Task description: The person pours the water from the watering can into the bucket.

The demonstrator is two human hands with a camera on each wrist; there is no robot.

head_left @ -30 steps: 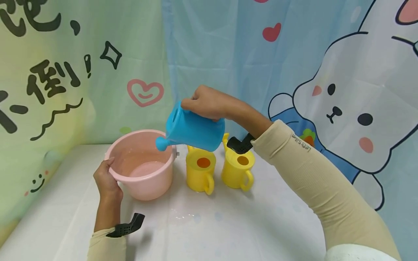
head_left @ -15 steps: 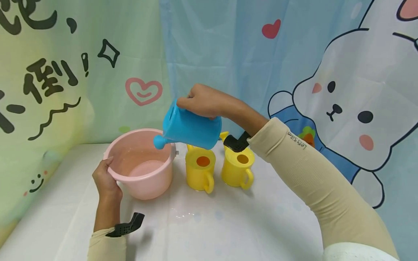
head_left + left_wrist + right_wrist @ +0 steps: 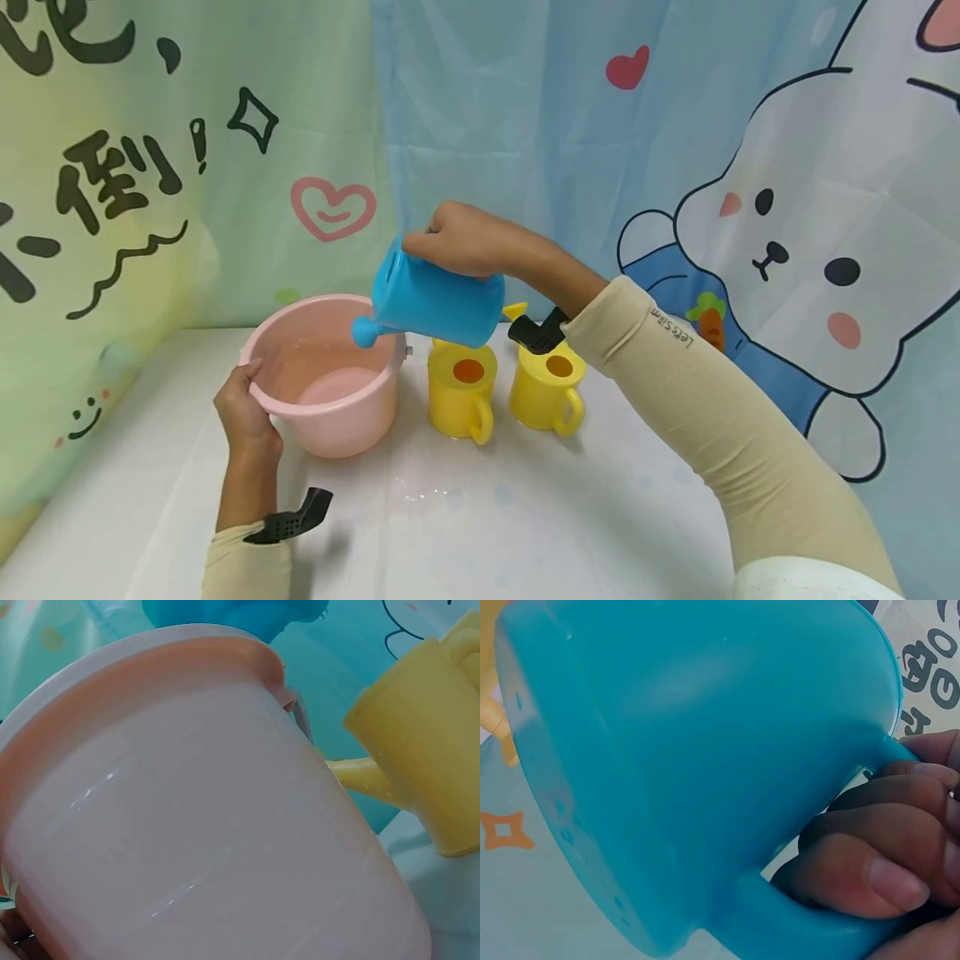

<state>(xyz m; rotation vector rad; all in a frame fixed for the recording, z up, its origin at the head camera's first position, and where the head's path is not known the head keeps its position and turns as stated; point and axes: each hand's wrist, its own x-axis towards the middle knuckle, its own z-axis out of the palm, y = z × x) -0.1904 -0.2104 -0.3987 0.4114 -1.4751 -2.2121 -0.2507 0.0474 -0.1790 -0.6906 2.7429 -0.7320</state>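
A blue watering can (image 3: 438, 298) is tipped on its side above the table, its spout pointing left over the rim of a pink bucket (image 3: 341, 433). My right hand (image 3: 472, 239) grips the can by its handle; the right wrist view shows the fingers (image 3: 877, 881) curled round it. Droplets cling to the can's base. At the bucket's left side, my left hand (image 3: 247, 417) holds the rim, with the thumb over the edge and the fingers mostly hidden. Whether water is leaving the spout I cannot tell.
Two yellow watering cans (image 3: 459, 400) (image 3: 546, 396) stand upright right of the bucket, handles facing forward. Small wet spots lie on the white tablecloth (image 3: 420, 533) in front. A printed curtain (image 3: 517, 125) hangs behind the table.
Over the last second the blue watering can has shifted slightly left with my right hand and dipped a little. My left hand and the bucket stay in place.
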